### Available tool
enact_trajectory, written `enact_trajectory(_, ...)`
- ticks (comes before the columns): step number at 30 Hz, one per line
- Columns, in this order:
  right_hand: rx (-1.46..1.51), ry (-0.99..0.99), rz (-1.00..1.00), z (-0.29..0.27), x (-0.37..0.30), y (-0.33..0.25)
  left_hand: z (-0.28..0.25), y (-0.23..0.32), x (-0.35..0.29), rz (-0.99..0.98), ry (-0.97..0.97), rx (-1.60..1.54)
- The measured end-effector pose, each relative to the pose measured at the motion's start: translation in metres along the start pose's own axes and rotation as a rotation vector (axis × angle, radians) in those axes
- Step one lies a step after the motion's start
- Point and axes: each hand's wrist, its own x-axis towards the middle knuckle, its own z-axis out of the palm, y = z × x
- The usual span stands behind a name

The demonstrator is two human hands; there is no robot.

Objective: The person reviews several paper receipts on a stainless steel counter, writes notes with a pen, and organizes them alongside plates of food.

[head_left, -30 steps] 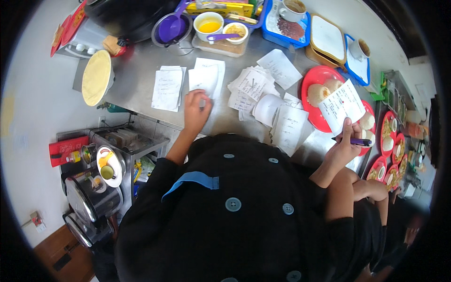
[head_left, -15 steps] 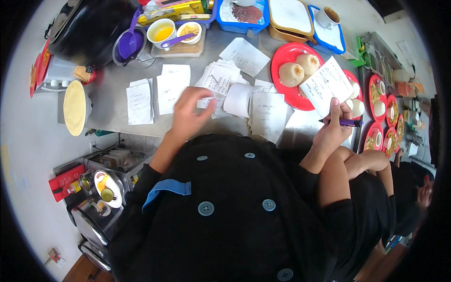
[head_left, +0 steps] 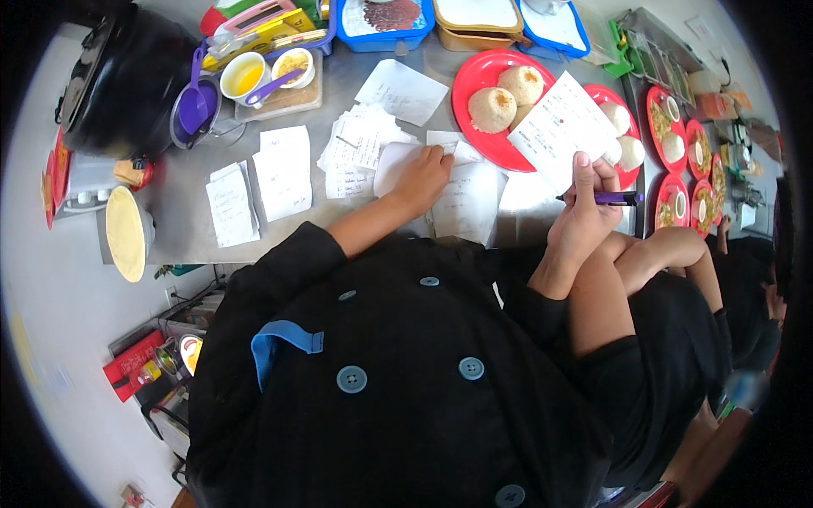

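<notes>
In my right hand (head_left: 586,207), a white paper slip with writing (head_left: 556,127) is pinched under the thumb, tilted above the plates. The same hand also keeps a purple pen (head_left: 616,198) between its fingers. My left hand (head_left: 423,180) lies with curled fingers over a white paper roll (head_left: 393,164) and the papers beside it; its fingertips are turned down, so what they grip is hidden. A stack of written slips (head_left: 467,203) lies just right of that hand. More slips (head_left: 356,144) are heaped to its upper left.
A red plate (head_left: 476,74) holds domed rice portions. Further left lie more written papers (head_left: 284,173). Cups, a purple ladle (head_left: 196,106) and a black pot (head_left: 127,80) stand at the far left. Co-workers' arms (head_left: 652,245) are close on my right, near more filled red plates.
My left hand has moved right, from above the slips down onto the paper roll and papers. My right hand still holds the slip and pen. The view has shifted somewhat.
</notes>
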Motion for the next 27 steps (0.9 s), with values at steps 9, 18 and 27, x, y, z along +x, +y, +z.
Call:
enact_trajectory(9,-0.018,0.028,0.024,-0.002,0.0,0.001,-0.022,0.002,-0.036,0.285,-0.081,-0.33)
enact_trajectory(18,-0.04,0.031,0.055,-0.008,0.0,0.003,-0.005,0.002,-0.005,0.328,-0.064,-0.273)
enact_trajectory(27,-0.033,0.041,0.07,-0.011,0.001,0.008,-0.011,0.001,-0.027,0.493,-0.275,-0.325)
